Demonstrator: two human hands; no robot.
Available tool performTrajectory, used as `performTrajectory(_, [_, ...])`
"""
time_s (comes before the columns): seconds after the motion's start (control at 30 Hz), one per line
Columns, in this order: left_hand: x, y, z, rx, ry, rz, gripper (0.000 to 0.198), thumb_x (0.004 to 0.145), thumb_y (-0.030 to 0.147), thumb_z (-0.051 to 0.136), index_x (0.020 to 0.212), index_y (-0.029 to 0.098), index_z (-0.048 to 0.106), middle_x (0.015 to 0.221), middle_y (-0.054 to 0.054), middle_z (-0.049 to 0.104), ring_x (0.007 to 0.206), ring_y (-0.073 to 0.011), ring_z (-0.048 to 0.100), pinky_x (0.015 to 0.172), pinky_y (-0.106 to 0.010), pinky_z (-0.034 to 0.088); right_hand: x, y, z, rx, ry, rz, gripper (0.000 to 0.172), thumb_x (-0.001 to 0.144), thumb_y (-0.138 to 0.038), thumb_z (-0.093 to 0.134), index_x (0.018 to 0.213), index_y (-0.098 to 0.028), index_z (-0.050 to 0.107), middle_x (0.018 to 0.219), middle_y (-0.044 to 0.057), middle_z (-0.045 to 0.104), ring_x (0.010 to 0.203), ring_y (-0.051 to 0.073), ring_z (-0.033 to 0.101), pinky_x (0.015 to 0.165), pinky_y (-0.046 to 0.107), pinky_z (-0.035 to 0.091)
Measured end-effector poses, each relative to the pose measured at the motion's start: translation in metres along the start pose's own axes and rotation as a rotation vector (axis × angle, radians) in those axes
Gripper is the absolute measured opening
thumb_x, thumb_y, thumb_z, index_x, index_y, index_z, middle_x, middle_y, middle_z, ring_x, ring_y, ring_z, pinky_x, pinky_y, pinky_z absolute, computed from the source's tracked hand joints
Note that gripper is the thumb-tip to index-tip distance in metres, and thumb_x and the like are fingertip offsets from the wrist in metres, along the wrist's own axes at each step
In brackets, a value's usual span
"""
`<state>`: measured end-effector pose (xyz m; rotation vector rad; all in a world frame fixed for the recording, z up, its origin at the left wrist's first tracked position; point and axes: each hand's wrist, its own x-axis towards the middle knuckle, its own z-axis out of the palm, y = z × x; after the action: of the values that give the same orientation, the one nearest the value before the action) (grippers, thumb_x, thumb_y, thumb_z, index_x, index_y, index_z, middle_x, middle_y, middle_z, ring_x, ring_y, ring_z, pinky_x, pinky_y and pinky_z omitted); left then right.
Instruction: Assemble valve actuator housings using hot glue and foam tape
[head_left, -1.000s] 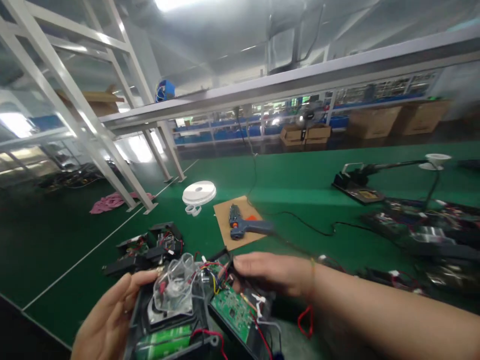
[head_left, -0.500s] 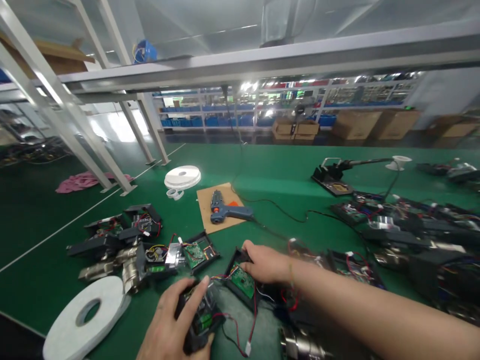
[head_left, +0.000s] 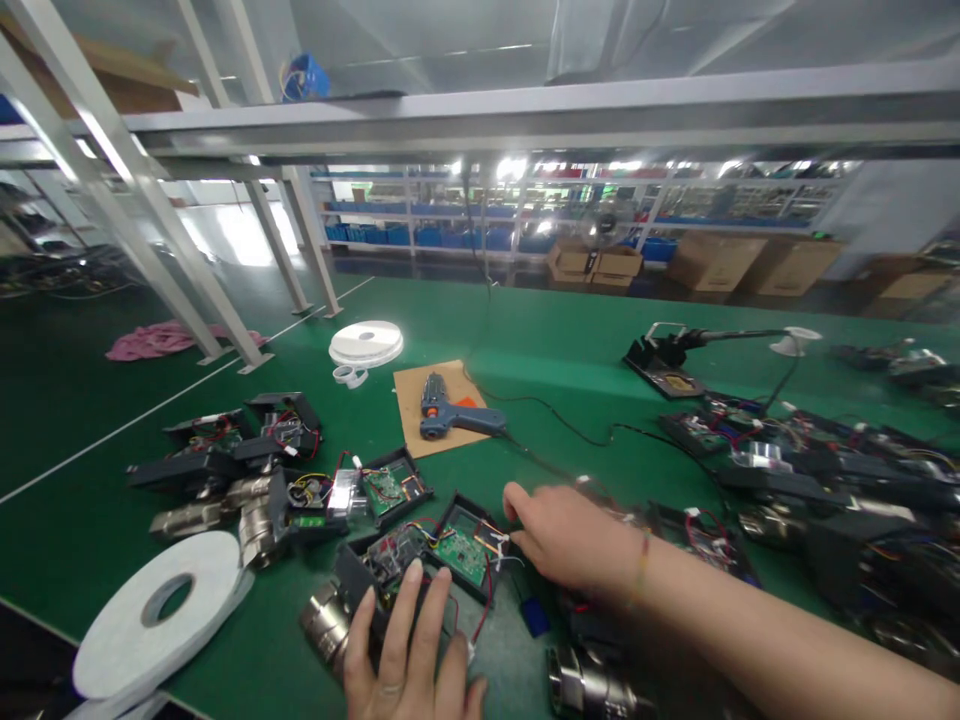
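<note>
My left hand (head_left: pixel 409 650) lies with its fingers spread over a black housing (head_left: pixel 360 570) that has wires and electronics inside. A brass-coloured metal valve body (head_left: pixel 326 620) juts out from the housing's left side. Beside it rests an open black cover with a green circuit board (head_left: pixel 461 555), joined by thin coloured wires. My right hand (head_left: pixel 562 530) hovers just right of this cover, thumb and forefinger apart with nothing visible between them; its other fingers are hidden. Below the right hand a small blue piece (head_left: pixel 534 617) lies on the green bench.
A glue gun (head_left: pixel 457 415) lies on a cardboard sheet (head_left: pixel 409 390), its cord running right. Similar opened units (head_left: pixel 225 460) cluster at left, and more units (head_left: pixel 817 460) at right. White tape rolls (head_left: pixel 112 620) lie front left; a soldering-iron stand (head_left: pixel 664 365) stands back right.
The left hand has let the housing down and now lies flat over it, further right. The circuit-board cover has turned and lies flat. My right hand has drawn away from it, to the right.
</note>
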<state>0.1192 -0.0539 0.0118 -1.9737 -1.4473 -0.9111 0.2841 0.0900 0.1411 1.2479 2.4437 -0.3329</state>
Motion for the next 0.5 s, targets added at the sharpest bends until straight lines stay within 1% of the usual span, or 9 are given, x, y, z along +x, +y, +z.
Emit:
performTrajectory(0.07, [0.008, 0.004, 0.003, -0.029, 0.021, -0.022, 0.016, 0.091, 0.029, 0.06, 0.08, 0.023, 0.069, 0.128, -0.01, 0.068, 0.144, -0.0282, 0.04, 0.125, -0.054, 0.016, -0.007, -0.002, -0.001, 0.003, -0.025, -0.035, 0.024, 0.095, -0.022, 0.063, 0.118, -0.012, 0.061, 0.105, 0.018, 0.073, 0.1, 0.035, 0.069, 0.082, 0.04, 0.048])
performTrajectory(0.1, [0.015, 0.004, 0.001, -0.043, 0.031, -0.033, 0.013, 0.09, 0.025, 0.061, 0.08, 0.022, 0.069, 0.127, -0.01, 0.069, 0.142, -0.0284, 0.042, 0.124, -0.054, 0.019, -0.008, -0.003, -0.001, 0.008, -0.039, -0.048, 0.026, 0.093, -0.022, 0.066, 0.116, -0.012, 0.061, 0.106, 0.019, 0.072, 0.101, 0.036, 0.068, 0.082, 0.041, 0.047])
performTrajectory(0.17, [0.033, -0.003, -0.005, -0.057, 0.029, -0.071, 0.01, 0.091, 0.025, 0.062, 0.086, 0.023, 0.071, 0.126, -0.011, 0.069, 0.138, -0.03, 0.046, 0.12, -0.054, 0.024, -0.008, -0.005, 0.0, 0.032, -0.063, -0.07, 0.029, 0.088, -0.022, 0.072, 0.114, -0.012, 0.062, 0.108, 0.02, 0.072, 0.103, 0.037, 0.067, 0.084, 0.041, 0.045])
performTrajectory(0.2, [0.044, -0.008, -0.007, -0.046, 0.01, -0.097, 0.01, 0.092, 0.026, 0.062, 0.09, 0.023, 0.071, 0.125, -0.011, 0.069, 0.136, -0.031, 0.048, 0.118, -0.054, 0.026, -0.007, -0.006, 0.001, 0.052, -0.072, -0.081, 0.031, 0.086, -0.023, 0.074, 0.113, -0.012, 0.062, 0.108, 0.02, 0.072, 0.104, 0.037, 0.067, 0.084, 0.041, 0.045])
performTrajectory(0.23, [0.054, -0.013, -0.009, -0.018, -0.024, -0.123, 0.01, 0.092, 0.025, 0.062, 0.091, 0.023, 0.071, 0.124, -0.011, 0.069, 0.133, -0.0322, 0.05, 0.115, -0.055, 0.029, -0.005, -0.007, 0.002, 0.076, -0.081, -0.094, 0.032, 0.084, -0.022, 0.077, 0.111, -0.013, 0.063, 0.108, 0.018, 0.072, 0.104, 0.037, 0.067, 0.085, 0.04, 0.045])
performTrajectory(0.3, [0.072, -0.023, -0.009, 0.077, -0.127, -0.153, 0.009, 0.092, 0.021, 0.061, 0.091, 0.022, 0.07, 0.119, -0.011, 0.069, 0.124, -0.0343, 0.054, 0.106, -0.056, 0.035, -0.002, -0.008, 0.004, 0.142, -0.097, -0.125, 0.03, 0.077, -0.018, 0.08, 0.104, -0.017, 0.066, 0.103, 0.013, 0.074, 0.102, 0.035, 0.068, 0.083, 0.037, 0.044])
performTrajectory(0.37, [0.083, -0.029, -0.005, 0.155, -0.222, -0.154, 0.009, 0.091, 0.016, 0.06, 0.088, 0.02, 0.067, 0.102, -0.011, 0.069, 0.107, -0.034, 0.058, 0.094, -0.053, 0.039, 0.0, -0.01, 0.006, 0.23, -0.107, -0.158, 0.027, 0.072, -0.01, 0.078, 0.095, -0.019, 0.068, 0.095, 0.007, 0.074, 0.097, 0.031, 0.069, 0.077, 0.033, 0.044])
performTrajectory(0.43, [0.087, -0.031, -0.001, 0.16, -0.27, -0.135, 0.014, 0.091, 0.012, 0.056, 0.085, 0.021, 0.064, 0.084, -0.007, 0.065, 0.09, -0.0309, 0.058, 0.086, -0.05, 0.039, 0.002, -0.011, 0.008, 0.349, -0.121, -0.189, 0.026, 0.07, -0.003, 0.072, 0.088, -0.021, 0.07, 0.086, 0.002, 0.073, 0.088, 0.025, 0.069, 0.071, 0.028, 0.043])
performTrajectory(0.5, [0.082, -0.028, 0.0, 0.099, -0.265, -0.11, 0.02, 0.09, 0.009, 0.051, 0.079, 0.022, 0.061, 0.074, -0.003, 0.06, 0.08, -0.027, 0.055, 0.084, -0.047, 0.038, 0.004, -0.01, 0.011, 0.502, -0.154, -0.201, 0.028, 0.072, 0.001, 0.063, 0.085, -0.021, 0.072, 0.079, -0.002, 0.072, 0.079, 0.019, 0.069, 0.066, 0.024, 0.044])
